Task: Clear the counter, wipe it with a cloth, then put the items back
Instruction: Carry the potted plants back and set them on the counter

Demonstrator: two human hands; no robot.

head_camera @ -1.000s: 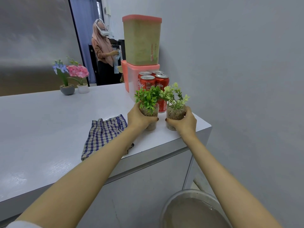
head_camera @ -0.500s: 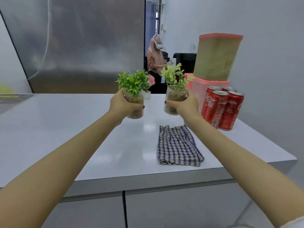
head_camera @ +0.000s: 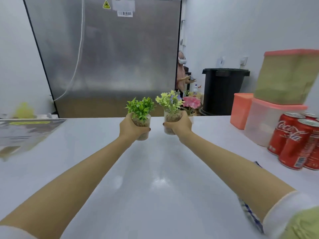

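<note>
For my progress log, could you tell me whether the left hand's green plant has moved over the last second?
Yes: the green plant, gripped by the left hand, went from just in front of the Coca-Cola cans to well left of them.

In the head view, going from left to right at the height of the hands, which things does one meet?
Darker green plant in the left hand → paler plant in the right hand → coral container → cola cans.
</note>
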